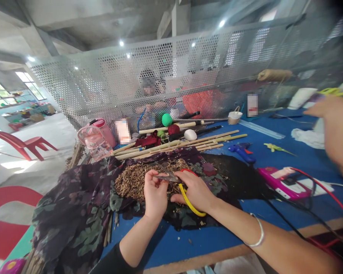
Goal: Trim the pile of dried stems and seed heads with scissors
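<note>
My right hand [198, 190] grips a pair of scissors [191, 203] with yellow and red handles. Their dark metal blades point left toward my left hand [156, 194]. The fingers of that hand are pinched together at the blades, on something too small to make out. Just beneath both hands lies a heap of brown chopped plant bits [131, 182]. It rests on a dark flowered cloth [88, 205] spread over the blue table.
Behind the heap lie several bamboo sticks [174, 144], yarn balls and a pink bottle [103, 131]. A blue glue gun [242, 152] and a magenta power strip [282, 184] with cords are to the right. Another person's blurred arm [340, 133] reaches in there. A perforated metal screen [103, 83] stands behind.
</note>
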`<state>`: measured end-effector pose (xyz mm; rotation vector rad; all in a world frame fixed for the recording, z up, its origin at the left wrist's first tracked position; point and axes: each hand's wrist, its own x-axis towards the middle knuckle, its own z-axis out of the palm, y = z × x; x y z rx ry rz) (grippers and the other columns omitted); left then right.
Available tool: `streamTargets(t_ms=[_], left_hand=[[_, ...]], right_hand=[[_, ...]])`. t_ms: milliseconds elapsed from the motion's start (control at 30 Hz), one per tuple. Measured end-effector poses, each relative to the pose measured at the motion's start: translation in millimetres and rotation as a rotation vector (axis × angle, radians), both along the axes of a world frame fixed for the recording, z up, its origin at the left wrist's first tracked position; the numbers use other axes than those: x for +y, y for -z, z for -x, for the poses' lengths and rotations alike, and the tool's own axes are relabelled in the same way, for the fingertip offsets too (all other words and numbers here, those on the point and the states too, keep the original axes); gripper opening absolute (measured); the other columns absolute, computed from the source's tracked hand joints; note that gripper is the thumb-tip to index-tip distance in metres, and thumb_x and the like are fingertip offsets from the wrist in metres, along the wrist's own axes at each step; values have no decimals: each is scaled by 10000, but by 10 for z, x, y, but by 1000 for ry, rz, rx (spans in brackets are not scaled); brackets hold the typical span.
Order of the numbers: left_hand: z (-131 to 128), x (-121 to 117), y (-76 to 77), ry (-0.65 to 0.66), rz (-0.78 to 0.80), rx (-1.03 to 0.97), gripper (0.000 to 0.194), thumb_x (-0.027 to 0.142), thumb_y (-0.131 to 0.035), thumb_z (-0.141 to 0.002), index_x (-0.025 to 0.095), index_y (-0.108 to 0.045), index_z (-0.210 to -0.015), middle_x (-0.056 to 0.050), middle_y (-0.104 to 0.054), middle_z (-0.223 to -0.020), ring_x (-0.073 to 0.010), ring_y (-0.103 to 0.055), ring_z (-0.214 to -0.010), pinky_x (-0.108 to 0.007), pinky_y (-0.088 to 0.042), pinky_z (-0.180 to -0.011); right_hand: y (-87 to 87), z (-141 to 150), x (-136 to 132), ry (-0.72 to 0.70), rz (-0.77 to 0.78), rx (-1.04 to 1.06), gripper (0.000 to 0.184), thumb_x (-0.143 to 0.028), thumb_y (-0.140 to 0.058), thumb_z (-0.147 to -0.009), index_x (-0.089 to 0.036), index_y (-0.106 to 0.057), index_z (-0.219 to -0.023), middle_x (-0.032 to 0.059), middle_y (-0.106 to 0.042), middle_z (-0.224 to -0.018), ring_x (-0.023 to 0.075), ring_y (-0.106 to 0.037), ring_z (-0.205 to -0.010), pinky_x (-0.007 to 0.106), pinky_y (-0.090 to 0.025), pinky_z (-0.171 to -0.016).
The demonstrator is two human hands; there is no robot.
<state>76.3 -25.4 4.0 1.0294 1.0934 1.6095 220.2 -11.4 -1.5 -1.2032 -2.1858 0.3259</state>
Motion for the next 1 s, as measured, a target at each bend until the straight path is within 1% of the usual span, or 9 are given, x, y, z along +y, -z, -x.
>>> streamTargets(t_ms=[200,367,533,633,700,733,800,900,1000], left_hand=[[-1,-10,-24,-31,-25,36,252,183,-595,-729,202,-382,-862,32,-581,-707,-87,-564,-662,-205,-425,-654],[14,5,-10,-48,-19,82,226,194,-596,-725,196,-388,-815,29,-554,-711,-82,-544,-664,-206,-419,-661],[35,21,-4,-30,-17,55,258,212,-612,-704,203,-372,-795,43,-525,-682,-82,-530,-634,-207,-411,-643],[69,53,12,-14,1,55,273,238,-627,-693,203,-374,-789,37,-542,-685,-90,-539,-639,-216,-412,-647],[105,87,32,-5,27,112,264,254,-634,-689,199,-388,-768,30,-555,-687,-95,-540,-642,-215,-407,-640],[124,104,44,-4,39,157,252,260,-634,-690,196,-401,-760,27,-558,-684,-95,-535,-636,-213,-402,-631],[158,130,67,-11,54,262,217,266,-626,-697,191,-433,-761,25,-560,-674,-95,-519,-611,-207,-391,-603],[199,145,92,-45,36,404,155,254,-604,-709,186,-481,-776,21,-564,-671,-95,-499,-579,-200,-375,-561],[244,154,89,-63,16,593,63,220,-579,-712,182,-530,-727,25,-554,-623,-96,-475,-537,-203,-361,-529]], right_hand=[[-16,-7,-9,-3,36,26,498,-499,-654,-686,-184,-539,-1054,76,-619,-899,222,-590,-821,320,-461,-722],[6,-19,12,11,41,10,469,-491,-644,-699,-187,-553,-1045,76,-640,-915,227,-605,-848,314,-462,-731],[25,-27,16,-4,60,9,426,-491,-614,-730,-190,-564,-1028,75,-650,-912,211,-615,-829,286,-462,-707],[-2,-58,32,-3,37,11,455,-511,-630,-705,-195,-566,-1025,68,-652,-910,208,-612,-826,282,-460,-708],[-35,-115,68,4,17,27,490,-516,-641,-689,-193,-557,-1048,67,-647,-933,201,-607,-809,281,-459,-705],[-53,-156,96,14,15,40,490,-510,-634,-696,-188,-552,-1056,66,-645,-923,190,-603,-765,275,-459,-680],[-81,-259,166,53,31,74,455,-496,-607,-724,-174,-550,-1041,53,-639,-826,173,-578,-676,264,-447,-625],[-95,-426,280,133,67,148,401,-492,-561,-761,-176,-548,-1007,-1,-583,-632,142,-518,-540,240,-406,-533],[-81,-540,355,201,46,236,368,-484,-531,-785,-180,-542,-992,-8,-569,-638,123,-496,-529,226,-390,-535]])
